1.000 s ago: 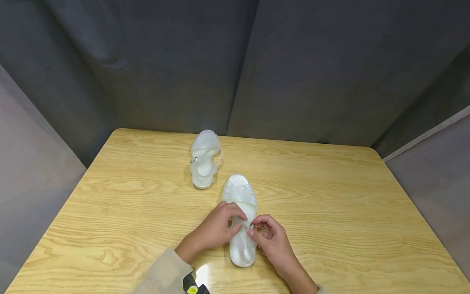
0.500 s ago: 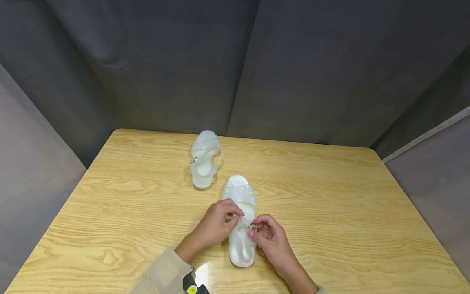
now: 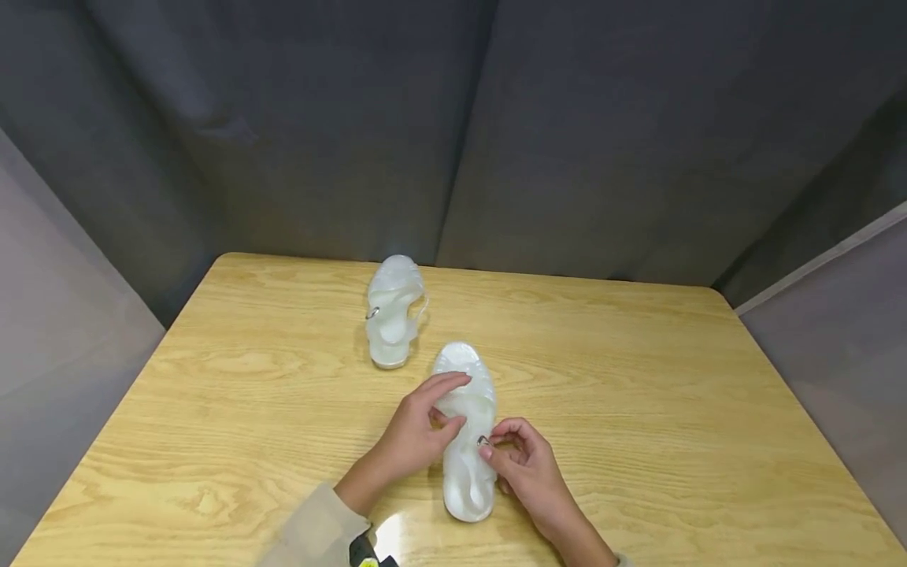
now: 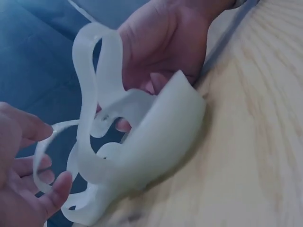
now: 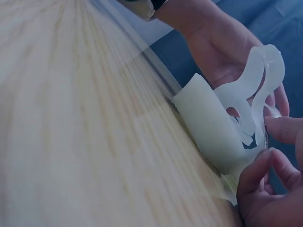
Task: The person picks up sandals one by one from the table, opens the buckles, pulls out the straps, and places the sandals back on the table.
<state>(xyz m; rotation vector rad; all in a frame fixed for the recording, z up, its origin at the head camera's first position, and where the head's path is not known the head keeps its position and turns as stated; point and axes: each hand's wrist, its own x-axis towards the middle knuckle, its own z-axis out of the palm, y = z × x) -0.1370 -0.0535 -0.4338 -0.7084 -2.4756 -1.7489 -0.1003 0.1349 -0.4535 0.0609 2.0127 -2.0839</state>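
Observation:
A translucent white jelly sandal (image 3: pixel 468 468) lies near the table's front with its toe pointing away. My right hand (image 3: pixel 527 468) is at its right side, thumb and index finger pinching the small metal buckle (image 3: pixel 483 441). On the other side, my left hand (image 3: pixel 418 429) reaches over the sandal with thumb and index finger spread apart. In the left wrist view a thin strap (image 4: pixel 40 158) loops between those fingers, right at the index fingertip. A taller heel strap (image 5: pixel 272 71) stands up in a loop in the right wrist view.
A matching sandal (image 3: pixel 388 354) stands farther back and left, its metal buckle (image 3: pixel 372 313) at its left side. Beneath both is a wooden table (image 3: pixel 638 394). Dark grey curtains (image 3: pixel 319 142) rise behind it.
The left thumb and index finger, close together at the strap before, have spread apart, the index finger moving toward the toe. The right hand stays at the buckle.

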